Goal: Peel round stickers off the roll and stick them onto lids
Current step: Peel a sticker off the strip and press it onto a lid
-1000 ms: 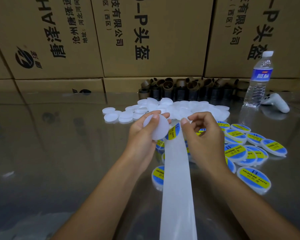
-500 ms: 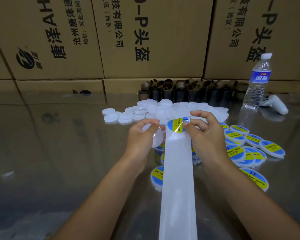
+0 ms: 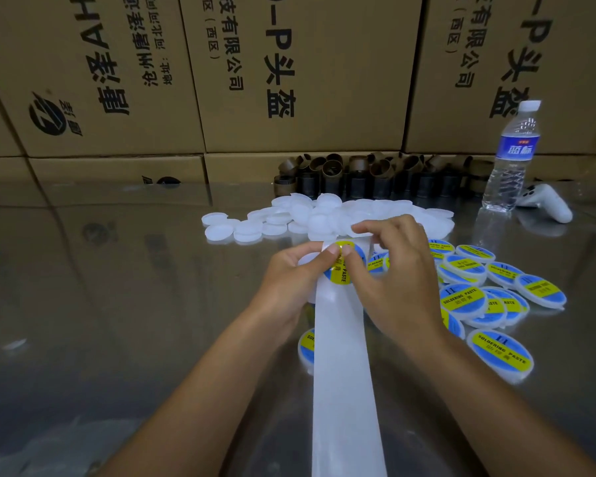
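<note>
**Two thumbs on one sticker**

A white backing strip (image 3: pixel 341 380) runs up the middle of the shiny table (image 3: pixel 117 304) from the near edge, and everything here sits around it. One labelled lid (image 3: pixel 306 346) pokes out from under the strip's left edge.

At the strip's far end lies a round blue-and-yellow sticker (image 3: pixel 341 271) marked SOLDERING PASTE. The left hand (image 3: pixel 289 287) comes in from the strip's left, fingers curled round a blank lid (image 3: pixel 307 260), with its thumb tip laid on the sticker's top edge. The right hand (image 3: pixel 398 290) comes in from the strip's right. Its fingers curl over the strip's far end and its thumb tip presses on the sticker beside the other thumb, so it pinches the strip there.

Right of the strip, finished lids (image 3: pixel 475 299) lie overlapping, labels up. Beyond the strip's far end is a heap of plain white lids (image 3: pixel 319 215), then a row of brown cardboard cores (image 3: pixel 358 177).

Farther right of the strip stand a water bottle (image 3: pixel 511 160) and, just beside it, a white controller (image 3: pixel 549 205). Behind it all, a wall of printed cardboard boxes (image 3: pixel 324 80).
</note>
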A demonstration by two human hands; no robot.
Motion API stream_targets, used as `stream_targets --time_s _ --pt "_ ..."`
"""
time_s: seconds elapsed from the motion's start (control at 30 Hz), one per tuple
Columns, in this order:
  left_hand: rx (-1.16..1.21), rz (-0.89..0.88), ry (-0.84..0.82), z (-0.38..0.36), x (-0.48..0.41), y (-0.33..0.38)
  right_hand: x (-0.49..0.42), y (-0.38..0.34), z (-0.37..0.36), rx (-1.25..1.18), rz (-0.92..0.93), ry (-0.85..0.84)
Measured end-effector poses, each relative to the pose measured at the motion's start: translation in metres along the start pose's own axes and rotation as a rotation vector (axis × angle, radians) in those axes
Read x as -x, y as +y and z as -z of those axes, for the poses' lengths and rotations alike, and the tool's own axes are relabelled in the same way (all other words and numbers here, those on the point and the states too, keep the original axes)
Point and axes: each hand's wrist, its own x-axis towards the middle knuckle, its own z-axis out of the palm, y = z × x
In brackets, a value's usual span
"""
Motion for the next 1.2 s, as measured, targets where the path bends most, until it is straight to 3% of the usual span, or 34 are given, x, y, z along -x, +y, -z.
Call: stream_targets --time_s 0.1,0.7,1.0,1.2 --pt "-0.009 -0.011 -0.004 0.001 0.000 -0.001 -0.001 0.004 0.000 0.096 0.108 -0.018" --pt "0.095 0.082 -0.014 0.002 -0.003 0.000 -0.002 0.004 0.003 0.050 0.139 -0.086" --pt "0.104 0.132 -0.007 0.002 -0.003 0.002 -0.005 -0.004 0.005 -0.315 -0.186 -0.241" --pt "0.034 0.095 0.021 0.001 -0.002 0.001 -0.011 -0.009 0.010 -0.655 -0.369 -0.161"
